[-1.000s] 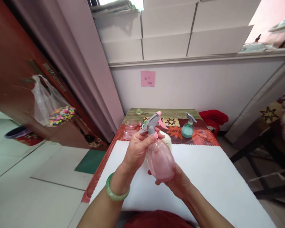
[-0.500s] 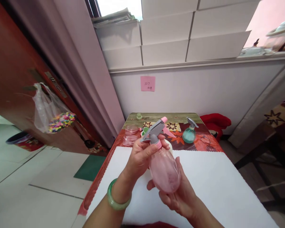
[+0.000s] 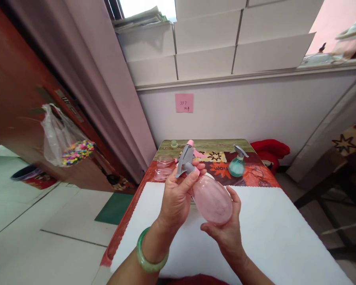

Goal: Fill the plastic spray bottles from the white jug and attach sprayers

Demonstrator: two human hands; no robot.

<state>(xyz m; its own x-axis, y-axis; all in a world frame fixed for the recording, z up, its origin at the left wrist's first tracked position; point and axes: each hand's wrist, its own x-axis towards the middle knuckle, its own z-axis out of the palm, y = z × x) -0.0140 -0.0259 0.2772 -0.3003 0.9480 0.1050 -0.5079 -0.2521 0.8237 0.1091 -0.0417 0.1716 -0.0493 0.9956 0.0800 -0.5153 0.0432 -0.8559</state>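
I hold a pink see-through spray bottle point(image 3: 213, 200) in the air above the white cloth point(image 3: 269, 229). My left hand point(image 3: 176, 198), with a green bangle on its wrist, is closed around the bottle's neck just below the grey and pink trigger head point(image 3: 185, 158). My right hand point(image 3: 227, 229) cups the round body from beneath, fingers curled up its side. The bottle leans with its head toward the upper left.
Further back on the patterned table stand a teal spray bottle point(image 3: 237, 164), a clear pink bottle body point(image 3: 163, 168) without a head and a small green cap point(image 3: 174, 144). White boxes point(image 3: 207, 39) line the sill. A bag of coloured beads point(image 3: 67, 138) hangs on the left.
The bottle has tilted further over, its body swinging right and its head left. My right hand shifted right under the body. My left hand kept its hold on the neck.
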